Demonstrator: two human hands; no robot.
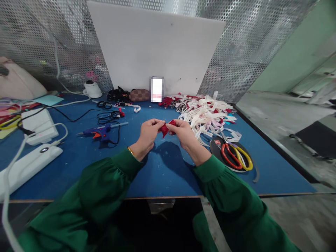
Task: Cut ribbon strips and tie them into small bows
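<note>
A small piece of red ribbon is held up over the middle of the blue table. My left hand pinches its left side between thumb and fingers. On the other side, my right hand grips it the same way, and the two sets of fingertips almost meet. Part of the ribbon is hidden behind the fingers, so its exact shape cannot be made out. A blue glue gun with an orange trigger lies on the table to the left of my hands.
A heap of white and red ribbon pieces lies at the back right. Scissors with red and yellow handles rest on a dark ribbon spool. A phone leans on the white board. White power strips and cables occupy the left.
</note>
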